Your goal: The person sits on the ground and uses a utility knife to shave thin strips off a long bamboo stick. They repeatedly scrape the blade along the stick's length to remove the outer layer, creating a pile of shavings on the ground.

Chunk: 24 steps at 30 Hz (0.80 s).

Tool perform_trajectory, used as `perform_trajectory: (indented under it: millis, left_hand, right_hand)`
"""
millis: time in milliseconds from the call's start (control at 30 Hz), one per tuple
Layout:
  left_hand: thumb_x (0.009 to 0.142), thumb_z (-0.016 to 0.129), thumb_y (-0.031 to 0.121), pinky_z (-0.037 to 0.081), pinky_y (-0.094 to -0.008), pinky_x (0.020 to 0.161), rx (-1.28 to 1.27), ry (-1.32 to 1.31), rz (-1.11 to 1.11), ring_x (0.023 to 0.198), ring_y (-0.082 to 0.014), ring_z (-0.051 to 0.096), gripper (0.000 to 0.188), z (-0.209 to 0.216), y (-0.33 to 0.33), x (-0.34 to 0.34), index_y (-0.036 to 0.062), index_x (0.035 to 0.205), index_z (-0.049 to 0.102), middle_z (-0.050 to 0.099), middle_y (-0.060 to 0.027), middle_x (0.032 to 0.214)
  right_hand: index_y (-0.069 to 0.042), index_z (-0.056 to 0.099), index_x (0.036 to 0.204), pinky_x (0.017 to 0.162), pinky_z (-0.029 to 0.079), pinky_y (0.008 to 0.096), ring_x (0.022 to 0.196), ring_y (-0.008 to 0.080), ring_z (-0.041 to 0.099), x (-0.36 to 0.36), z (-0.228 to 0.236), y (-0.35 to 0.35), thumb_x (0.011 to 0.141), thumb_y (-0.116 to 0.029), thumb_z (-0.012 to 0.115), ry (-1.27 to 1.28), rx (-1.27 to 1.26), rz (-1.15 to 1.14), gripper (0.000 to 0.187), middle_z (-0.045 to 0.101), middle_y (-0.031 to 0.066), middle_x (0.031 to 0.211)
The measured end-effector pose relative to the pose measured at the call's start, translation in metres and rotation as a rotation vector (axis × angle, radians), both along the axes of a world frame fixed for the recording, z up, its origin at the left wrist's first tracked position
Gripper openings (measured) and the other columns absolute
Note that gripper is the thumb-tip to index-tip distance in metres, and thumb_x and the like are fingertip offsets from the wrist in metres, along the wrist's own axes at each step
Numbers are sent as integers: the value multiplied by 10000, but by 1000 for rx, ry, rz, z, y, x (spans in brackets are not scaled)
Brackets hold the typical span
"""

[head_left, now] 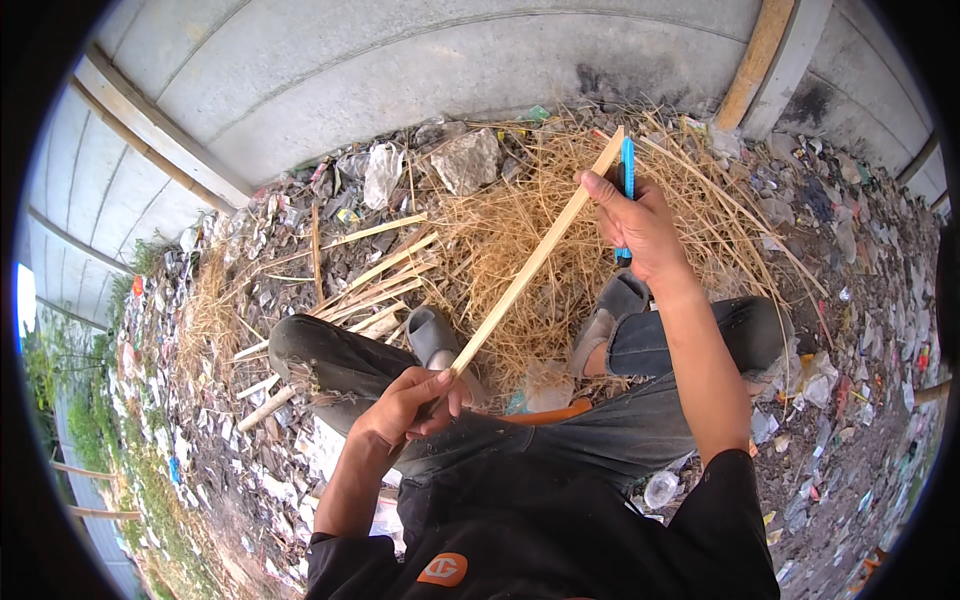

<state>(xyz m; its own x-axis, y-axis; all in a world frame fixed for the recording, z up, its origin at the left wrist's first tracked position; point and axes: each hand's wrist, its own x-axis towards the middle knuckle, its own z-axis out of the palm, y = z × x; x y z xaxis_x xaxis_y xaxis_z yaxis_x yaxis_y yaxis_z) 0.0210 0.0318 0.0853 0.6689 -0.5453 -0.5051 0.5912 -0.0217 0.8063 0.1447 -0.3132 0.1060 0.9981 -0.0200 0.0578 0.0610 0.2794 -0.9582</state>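
Note:
A pale, flat bamboo strip (530,268) slants across my lap, from low left to upper right. Its lower end is in my left hand (408,402), whose fingers are closed around it above my left thigh. Near the upper end, my right hand (645,225) grips a blue utility knife (628,165) upright, with the thumb pressed on the strip. The knife lies close beside the strip; whether its blade touches the wood cannot be made out. Beneath the strip, between my feet, spreads a heap of thin, curly bamboo shavings (500,265).
Several split bamboo strips (388,275) lie left of my feet. A pale rock (467,162) sits by the grey concrete wall (450,75). Bamboo poles (757,60) lean there. Litter (860,400) covers the ground. Something orange (545,412) lies under my legs.

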Motion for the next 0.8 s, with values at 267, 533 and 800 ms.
perform_trajectory:
  millis: [267, 533, 800]
  left_hand:
    - [1118, 446, 384, 229, -236, 310, -545, 368, -26, 344, -71, 296, 487, -29, 2, 13, -7, 851, 561, 371, 1, 489]
    - [1137, 409, 387, 257, -228, 426, 1, -86, 128, 460, -42, 341, 425, -11, -32, 20, 46, 972, 603, 407, 48, 584]
    - [1134, 444, 335, 294, -225, 480, 242, -379, 109, 527, -26, 377, 389, -11, -34, 28, 30, 953, 604, 435, 72, 618]
  right_hand:
    - [-49, 748, 847, 455, 294, 244, 481, 24, 413, -27, -19, 63, 911, -286, 831, -39, -188, 240, 259, 517, -67, 560]
    - [-21, 698, 790, 494, 408, 362, 482, 190, 544, -53, -38, 90, 891, -601, 738, -216, -785, 257, 590, 524, 49, 530]
    - [-37, 664, 775, 506, 501, 467, 504, 364, 633, -70, -45, 99, 1030, -619, 478, -337, -1110, 233, 662, 587, 147, 516]
